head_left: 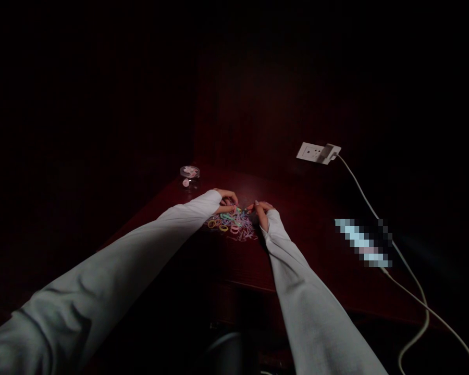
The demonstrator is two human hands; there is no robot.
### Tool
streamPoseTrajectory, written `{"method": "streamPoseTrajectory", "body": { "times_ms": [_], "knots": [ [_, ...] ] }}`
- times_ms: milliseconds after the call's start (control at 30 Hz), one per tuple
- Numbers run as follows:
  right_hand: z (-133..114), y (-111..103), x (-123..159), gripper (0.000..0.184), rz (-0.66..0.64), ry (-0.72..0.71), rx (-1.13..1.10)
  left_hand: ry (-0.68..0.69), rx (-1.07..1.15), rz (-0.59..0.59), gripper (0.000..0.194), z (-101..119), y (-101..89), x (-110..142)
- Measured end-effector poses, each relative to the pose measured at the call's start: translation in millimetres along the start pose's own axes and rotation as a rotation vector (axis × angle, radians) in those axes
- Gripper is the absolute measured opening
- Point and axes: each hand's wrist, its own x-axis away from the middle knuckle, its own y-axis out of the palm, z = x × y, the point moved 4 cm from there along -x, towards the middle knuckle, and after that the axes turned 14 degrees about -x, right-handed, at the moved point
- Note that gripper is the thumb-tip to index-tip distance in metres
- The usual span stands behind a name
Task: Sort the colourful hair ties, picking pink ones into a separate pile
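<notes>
A pile of colourful elastic hair ties, in purple, yellow, pink and mint, lies on the dark red table. At its far left edge my left hand bends over the ties with its fingers curled in. My right hand is at the pile's right side, its fingers drawn together and pointing toward the left hand. What either hand pinches is too small and dim to make out. Both forearms wear long pale sleeves.
A clear jar with pink-and-white pieces stands at the far left of the table. A white socket panel holds a plug with a white cable. A blurred-out lit device lies at right. Surroundings are very dark.
</notes>
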Motion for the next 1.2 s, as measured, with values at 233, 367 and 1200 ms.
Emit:
{"method": "streamPoseTrajectory", "body": {
  "times_ms": [233,367,1200],
  "knots": [
    [-4,2,2,0.051,-0.026,-0.011,0.018,0.132,-0.174,-0.003,0.016,-2,-13.0,5],
    [1,3,-1,0.053,-0.025,-0.021,0.031,0.180,-0.160,0.021,0.018,3,-22.7,9],
    [-27,42,27,0.052,-0.403,-0.364,0.518,0.108,-0.615,0.279,0.043,5,-58.9,21]
  ]
}}
